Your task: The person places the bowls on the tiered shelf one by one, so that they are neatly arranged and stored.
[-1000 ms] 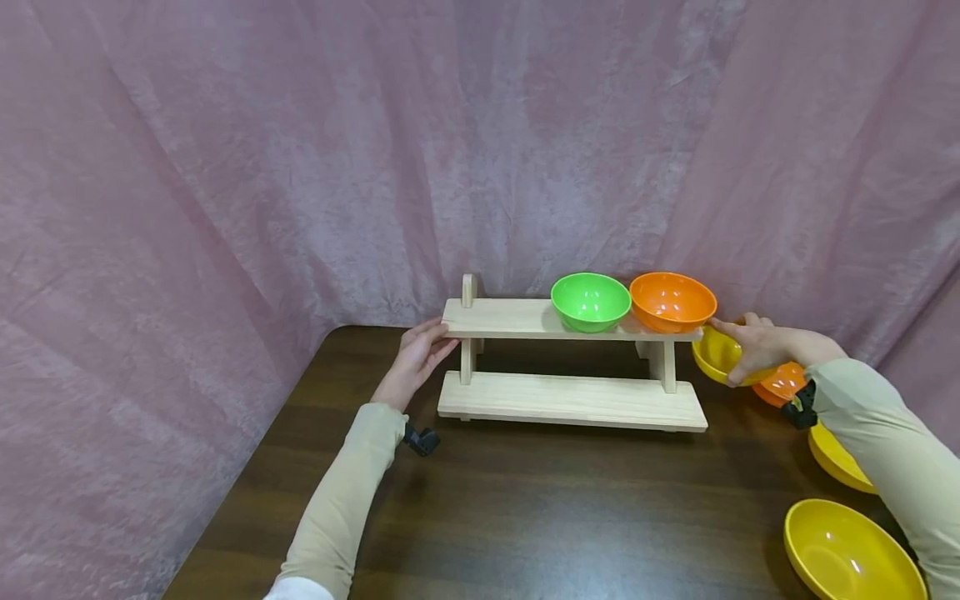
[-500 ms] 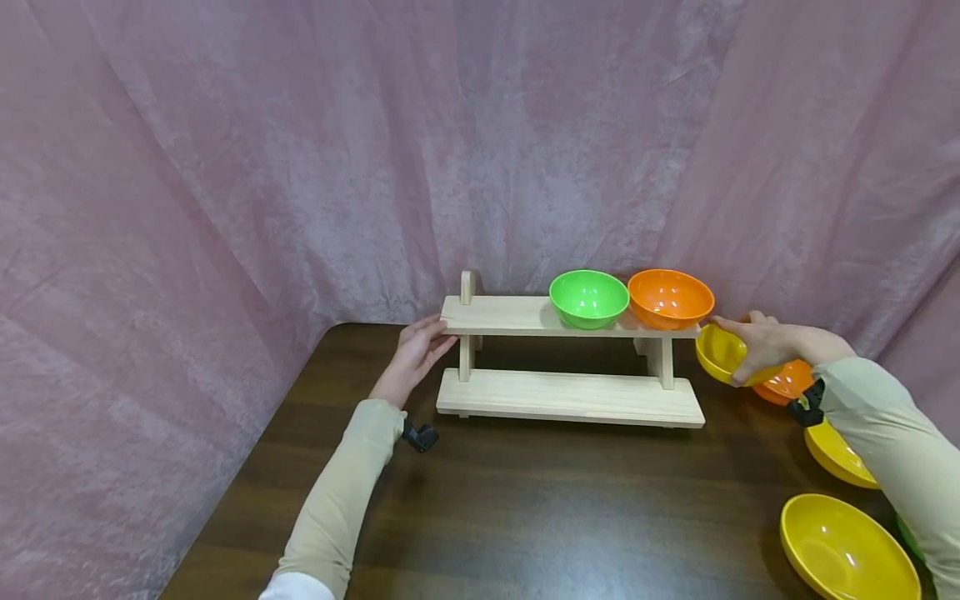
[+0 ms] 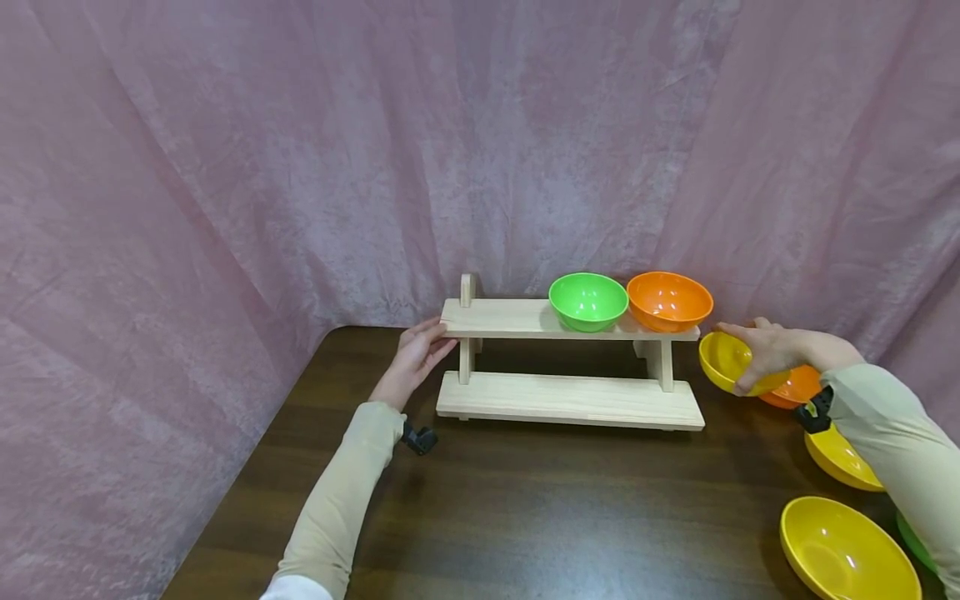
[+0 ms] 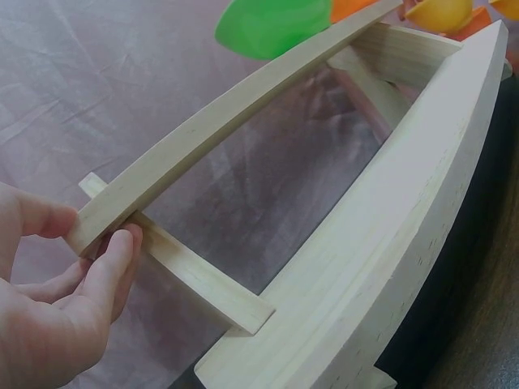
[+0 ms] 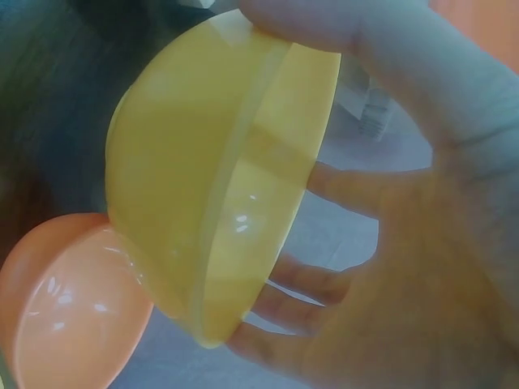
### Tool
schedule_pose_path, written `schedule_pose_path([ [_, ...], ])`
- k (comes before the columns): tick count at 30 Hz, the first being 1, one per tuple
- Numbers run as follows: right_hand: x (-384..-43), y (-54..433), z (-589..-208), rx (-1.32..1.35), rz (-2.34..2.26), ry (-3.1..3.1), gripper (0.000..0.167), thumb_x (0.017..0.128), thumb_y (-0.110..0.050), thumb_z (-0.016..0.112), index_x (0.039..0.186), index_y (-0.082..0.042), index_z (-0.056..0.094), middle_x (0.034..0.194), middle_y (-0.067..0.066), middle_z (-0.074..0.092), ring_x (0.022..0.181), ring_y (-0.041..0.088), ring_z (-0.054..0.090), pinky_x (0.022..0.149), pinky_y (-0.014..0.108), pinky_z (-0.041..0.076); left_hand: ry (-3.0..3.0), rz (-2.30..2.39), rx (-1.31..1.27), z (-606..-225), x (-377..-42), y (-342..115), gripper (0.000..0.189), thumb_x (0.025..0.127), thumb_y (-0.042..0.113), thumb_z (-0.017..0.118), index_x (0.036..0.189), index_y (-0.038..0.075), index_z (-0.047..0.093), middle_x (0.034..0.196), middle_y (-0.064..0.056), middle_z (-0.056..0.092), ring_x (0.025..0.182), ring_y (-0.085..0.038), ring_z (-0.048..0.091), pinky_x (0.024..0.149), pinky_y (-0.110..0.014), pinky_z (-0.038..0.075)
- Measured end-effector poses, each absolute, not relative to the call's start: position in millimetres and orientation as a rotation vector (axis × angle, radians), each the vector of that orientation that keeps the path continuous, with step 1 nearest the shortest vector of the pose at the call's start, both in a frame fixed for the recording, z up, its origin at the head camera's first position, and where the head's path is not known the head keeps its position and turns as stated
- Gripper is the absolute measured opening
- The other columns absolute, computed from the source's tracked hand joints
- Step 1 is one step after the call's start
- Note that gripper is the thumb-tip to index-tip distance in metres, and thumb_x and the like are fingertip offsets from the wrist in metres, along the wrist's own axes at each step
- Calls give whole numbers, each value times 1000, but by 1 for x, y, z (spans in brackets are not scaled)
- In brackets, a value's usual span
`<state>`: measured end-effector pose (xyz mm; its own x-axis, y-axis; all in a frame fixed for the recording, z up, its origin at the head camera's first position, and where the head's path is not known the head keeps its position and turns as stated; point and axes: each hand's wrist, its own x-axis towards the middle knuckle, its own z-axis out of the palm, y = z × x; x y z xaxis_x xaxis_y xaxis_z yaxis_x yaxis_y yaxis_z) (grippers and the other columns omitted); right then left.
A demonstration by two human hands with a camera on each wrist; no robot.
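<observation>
My left hand [image 3: 414, 358] pinches the left end of the upper board of a two-tier wooden shelf [image 3: 570, 400]. In the left wrist view the thumb and fingers [image 4: 113, 263] lie on either side of that board end. Just right of the shelf, my right hand [image 3: 768, 354] holds a small yellow bowl [image 3: 723, 358] by its rim, its mouth tipped. A green bowl [image 3: 588, 302] and an orange bowl [image 3: 670, 301] stand side by side on the right half of the upper board. Behind the held bowl is another orange bowl [image 5: 73, 308], partly hidden.
On the right of the dark wooden table [image 3: 562, 508] sit a yellow bowl [image 3: 843, 460] and a larger yellow bowl [image 3: 851, 550]. A green bowl [image 3: 915, 542] shows partly beneath the right sleeve. A pink curtain [image 3: 375, 167] hangs behind the shelf.
My right hand has shifted slightly right with the yellow bowl, widening the gap to the shelf. The left hand keeps its hold on the board.
</observation>
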<state>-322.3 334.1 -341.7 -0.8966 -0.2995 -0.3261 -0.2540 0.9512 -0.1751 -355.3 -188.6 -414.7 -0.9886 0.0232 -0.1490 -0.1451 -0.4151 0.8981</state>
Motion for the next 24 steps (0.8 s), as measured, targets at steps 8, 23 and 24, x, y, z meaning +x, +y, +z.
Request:
schedule_pose_path([
  [8, -317, 336, -338, -407, -202, 2776, 115, 60, -46, 86, 145, 1, 25, 122, 39, 33, 103, 49, 41, 82, 72, 46, 1648, 2547, -157, -414, -356, -187, 52, 98, 3, 49, 147, -4, 33, 110, -10, 53, 78, -10, 64, 84, -18, 58],
  [23, -309, 337, -330, -386, -161, 2809, 114, 59, -48, 86, 144, 1, 26, 116, 35, 39, 97, 44, 44, 78, 67, 49, 1654, 2531, -167, -412, -353, -186, 51, 98, 5, 50, 146, -2, 35, 106, -8, 55, 78, -10, 64, 82, -18, 58],
  [24, -308, 337, -329, -380, -165, 2804, 115, 59, -48, 86, 144, 1, 26, 117, 36, 38, 98, 44, 44, 79, 68, 49, 1660, 2528, -169, -412, -353, -186, 51, 98, 5, 50, 146, -2, 35, 105, -7, 56, 78, -10, 64, 82, -17, 58],
])
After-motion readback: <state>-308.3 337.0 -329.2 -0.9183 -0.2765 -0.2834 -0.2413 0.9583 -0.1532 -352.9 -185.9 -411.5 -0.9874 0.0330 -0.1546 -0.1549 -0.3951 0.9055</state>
